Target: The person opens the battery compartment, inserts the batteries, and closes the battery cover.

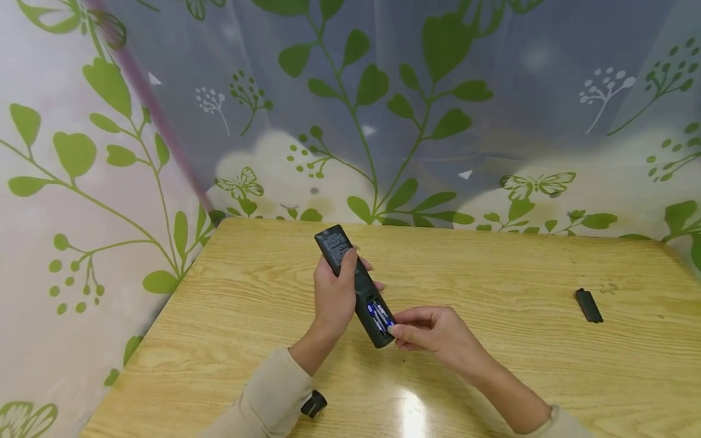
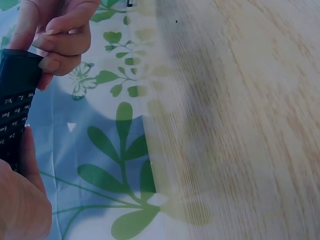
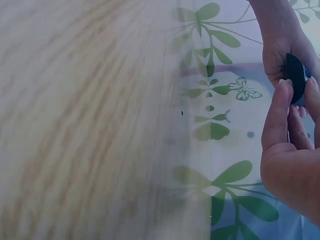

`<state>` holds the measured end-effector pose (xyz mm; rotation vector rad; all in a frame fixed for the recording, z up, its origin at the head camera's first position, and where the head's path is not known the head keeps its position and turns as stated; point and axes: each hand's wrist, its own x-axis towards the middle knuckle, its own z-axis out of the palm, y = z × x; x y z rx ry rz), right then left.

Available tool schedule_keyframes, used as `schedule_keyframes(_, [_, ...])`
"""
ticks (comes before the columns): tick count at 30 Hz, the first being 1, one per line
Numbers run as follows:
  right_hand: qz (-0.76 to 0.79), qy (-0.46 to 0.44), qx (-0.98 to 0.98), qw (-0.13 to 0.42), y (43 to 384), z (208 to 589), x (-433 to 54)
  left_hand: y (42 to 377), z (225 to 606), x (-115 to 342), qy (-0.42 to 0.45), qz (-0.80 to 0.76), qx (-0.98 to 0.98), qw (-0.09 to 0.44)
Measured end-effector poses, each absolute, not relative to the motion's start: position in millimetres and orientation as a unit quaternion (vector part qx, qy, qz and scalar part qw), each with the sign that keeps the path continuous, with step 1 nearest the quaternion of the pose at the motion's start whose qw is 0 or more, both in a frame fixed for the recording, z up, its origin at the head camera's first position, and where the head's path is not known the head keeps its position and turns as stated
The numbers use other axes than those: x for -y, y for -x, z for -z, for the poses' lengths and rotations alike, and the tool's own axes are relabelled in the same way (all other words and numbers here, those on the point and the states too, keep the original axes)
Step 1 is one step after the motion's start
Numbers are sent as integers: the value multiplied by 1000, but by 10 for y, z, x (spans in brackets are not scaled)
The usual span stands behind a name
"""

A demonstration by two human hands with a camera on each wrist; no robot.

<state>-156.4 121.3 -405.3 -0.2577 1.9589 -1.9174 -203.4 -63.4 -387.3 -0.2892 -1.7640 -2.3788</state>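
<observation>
I count 2 hands on 1 black remote control (image 1: 364, 280), held above the wooden table (image 1: 493, 274) with its back facing up. The left hand (image 1: 335, 292) grips it around the middle; the right hand (image 1: 440, 336) pinches its lower end. I make out 2 batteries (image 1: 379, 317) in its uncovered back. 1 black cover (image 1: 589, 305) lies well apart to the right.
</observation>
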Motion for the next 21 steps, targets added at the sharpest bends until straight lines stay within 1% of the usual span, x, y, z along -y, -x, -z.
schedule_keyframes(6, [699,63,-683,202,1555,4066,-1196,2027,3877,605,102,792,594,95])
schedule_keyframes(11, [718,41,-660,219,1556,4066,-1190,2031,3868,579,126,782,602,103])
schedule_keyframes(18, [732,37,-638,235,1555,4074,-1207,2034,3886,582,128,782,602,95])
schedule_keyframes(21, [734,36,-634,240,1550,4070,-1214,2054,3887,607,142,784,599,82])
